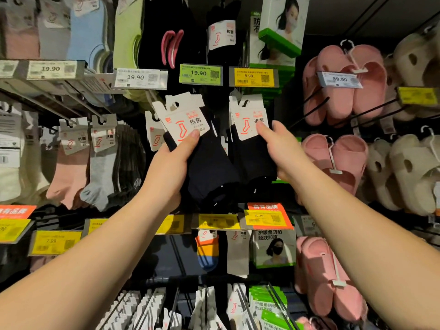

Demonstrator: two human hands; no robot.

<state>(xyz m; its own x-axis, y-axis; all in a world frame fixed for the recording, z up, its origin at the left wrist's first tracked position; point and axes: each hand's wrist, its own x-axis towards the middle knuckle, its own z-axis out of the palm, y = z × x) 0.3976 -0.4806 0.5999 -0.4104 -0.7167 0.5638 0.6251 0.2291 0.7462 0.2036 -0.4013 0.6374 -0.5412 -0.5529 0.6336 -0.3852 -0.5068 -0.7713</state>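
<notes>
Nearest the camera, the left hand [171,167] has its grip clamped on a tilted bundle of dark navy socks under white card headers [209,167]. The thumb presses on the front card and the fingers curl behind, likely to turn the printed face up for reading. The cut-out hang tabs stand free of any peg. Just beside it, the right hand [281,151] clamps its grip on an upright pack of dark socks with a white card header [252,160], thumb at the card's edge. It seems to steady the pack at the rack for comparing or rehanging, though I cannot tell whether the tab sits on a peg. Both front cards carry a red sock outline and the characters 抗菌. Behind them, a green shelf tag [201,73] reads 19.90 and a yellow shelf tag [253,77] reads 8.99. Farther right, pink foam slippers [366,96] hang by a white price tag [339,79] marked 89.90.
</notes>
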